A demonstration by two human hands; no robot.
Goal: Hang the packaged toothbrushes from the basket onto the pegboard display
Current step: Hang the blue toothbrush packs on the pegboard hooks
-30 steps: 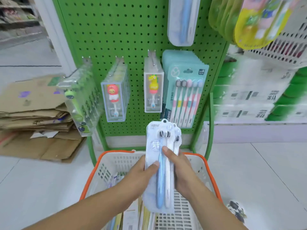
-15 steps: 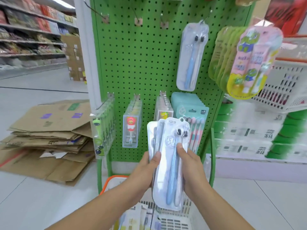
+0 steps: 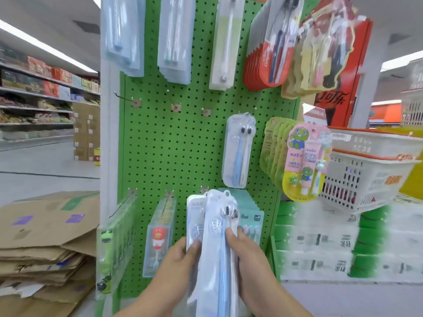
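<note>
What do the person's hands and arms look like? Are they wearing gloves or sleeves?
No gloves and no sleeves show. The left hand and the right hand are both bare, and the forearms are uncovered all the way down to the bottom edge of the picture. I can see no ring, watch or bracelet on either one. The fingernails look short and unpainted, though the picture is a little blurry.

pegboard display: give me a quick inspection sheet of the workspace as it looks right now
surface: green pegboard, three bare hooks in the middle row.
job's things: stack of packaged toothbrushes held in front of the lower board; one matching pack already hangs mid-board.
clutter: flattened cardboard piled at left.
hands: left hand and right hand both grip the stack.
cables: nothing seen.
surroundings: stocked shop shelves at left, white baskets at right.
</note>
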